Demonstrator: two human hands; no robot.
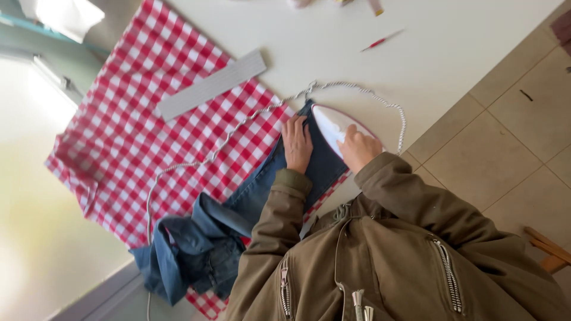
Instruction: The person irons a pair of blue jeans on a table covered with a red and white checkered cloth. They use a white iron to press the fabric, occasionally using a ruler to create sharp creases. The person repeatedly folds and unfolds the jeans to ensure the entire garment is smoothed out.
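A white iron [333, 126] with a dark red rim rests on a blue jeans leg [324, 160] near the middle of the view, on the white bench [416, 53]. The right hand [358, 148] closes its fingers around the iron's handle from the 5 o'clock side. The left hand [297, 142] lies flat on the denim just beside the iron at 9 o'clock, fingers spread and holding nothing. The rest of the jeans [196, 249] bunches up toward 7 o'clock. Under them lies a red and white checked cloth [137, 119]. The iron's braided cord [238, 128] loops over the cloth toward 8 o'clock. A grey ruler-like strip [211, 86] lies at 10 o'clock and a red pen [379, 41] at 1 o'clock. Both sleeves are olive jacket [392, 255].
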